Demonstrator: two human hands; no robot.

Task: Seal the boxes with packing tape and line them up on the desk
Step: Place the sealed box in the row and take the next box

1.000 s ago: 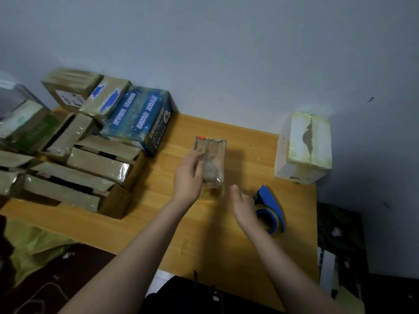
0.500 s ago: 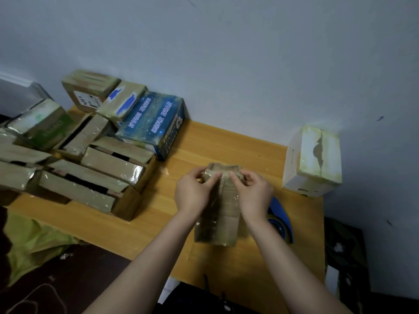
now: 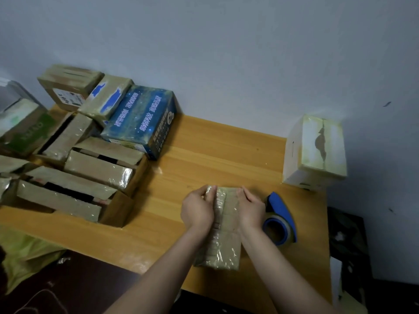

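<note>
Head view: at the left of the desk we see a crowded pile of cardboard boxes, several with flaps gaping over dark gaps, so we judge that most of the sealing is left to do. Against the pile's right side leans a blue printed box, glossy with film. Nothing here stands in a tidy row yet, so the lining up also looks barely begun. Moving right, our left hand grips the left far edge of the small box, fingers curled over its top flap. The small box lies flat near the desk's front edge, its long side running toward us, shiny with tape; whether its seam is fully closed we cannot tell. Our right hand holds the box's right far edge, fingers wrapped along it, so the box sits clasped between both hands. Just beside the right hand rests the blue tape dispenser, untouched. Farthest right, a white box stands alone by the wall, apparently taped already.
</note>
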